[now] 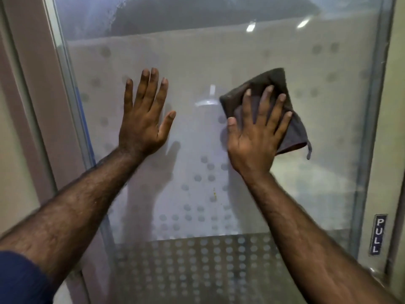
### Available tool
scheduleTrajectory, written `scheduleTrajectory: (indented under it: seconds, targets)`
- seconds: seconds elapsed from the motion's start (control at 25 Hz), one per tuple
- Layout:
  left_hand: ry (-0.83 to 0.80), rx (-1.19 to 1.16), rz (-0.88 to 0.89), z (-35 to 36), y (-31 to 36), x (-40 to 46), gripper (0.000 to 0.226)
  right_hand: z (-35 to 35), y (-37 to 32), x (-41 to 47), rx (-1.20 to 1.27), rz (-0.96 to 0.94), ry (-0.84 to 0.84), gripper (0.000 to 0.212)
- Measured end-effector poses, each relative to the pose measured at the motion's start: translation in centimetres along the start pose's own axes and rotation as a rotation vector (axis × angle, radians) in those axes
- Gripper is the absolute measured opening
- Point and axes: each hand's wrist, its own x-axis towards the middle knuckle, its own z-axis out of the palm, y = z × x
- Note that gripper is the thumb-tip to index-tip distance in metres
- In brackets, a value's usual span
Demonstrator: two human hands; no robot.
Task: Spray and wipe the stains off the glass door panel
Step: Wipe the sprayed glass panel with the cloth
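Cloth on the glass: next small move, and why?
Probably slide the right hand and its grey cloth down and left toward the small yellowish specks lower on the glass panel. They sit below the cloth, unwiped, while the left hand lies flat on the pane.

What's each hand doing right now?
Left hand: open, flat on the frosted glass door panel, empty.
Right hand: open, pressing the dark grey cloth against it.

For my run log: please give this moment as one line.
left hand flat on glass | right hand presses cloth
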Motion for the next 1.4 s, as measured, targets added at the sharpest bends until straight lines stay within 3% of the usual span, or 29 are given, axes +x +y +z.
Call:
scheduleTrajectory:
  seconds: [0.16,0.32,0.44,0.56,0.68,0.76,0.92,1.08,1.28,1.4]
  targets:
    - [-0.005,0.02,-0.025,0.3,-0.6,-0.2,0.063,1.0,-6.1,-10.4,0.198,-0.356,-0.144,0.066]
    - [-0.015,0.018,-0.042,0.4,-1.3,-0.6,0.064,1.2,-1.0,-19.9,0.144,-0.518,-0.241,0.065]
    - [-0.025,0.032,-0.15,0.1,-2.7,-2.8,0.065,0.4,6.0,-20.7,0.056,-0.38,-0.199,0.069]
    - [-0.032,0.036,-0.244,0.2,-3.6,-4.0,0.068,-0.6,10.6,-17.2,-0.076,-0.061,-0.132,0.072]
    - [-0.025,0.049,-0.233,0.6,-3.8,-3.9,0.07,-0.1,8.4,-11.7,-0.083,0.309,-0.029,0.071]
    - [-0.02,0.053,-0.22,0.9,-3.8,-4.1,0.07,0.7,4.9,-7.7,-0.07,0.383,0.044,0.068]
    - [-0.011,0.057,-0.221,0.9,-4.0,-4.2,0.068,2.3,-3.4,-2.5,-0.028,0.153,0.059,0.069]
    - [-0.021,0.065,-0.26,0.6,-3.6,-4.3,0.066,3.1,-10.2,-6.9,0.094,-0.236,-0.08,0.068]
    - [0.009,0.001,-0.362,0.0,-3.7,-7.8,0.066,2.5,-6.0,-22.2,0.189,-0.645,-0.349,0.067]
    - [0.032,-0.018,-0.458,-0.1,-3.5,-9.8,0.066,2.3,-4.1,-24.8,0.166,-0.801,-0.431,0.067]
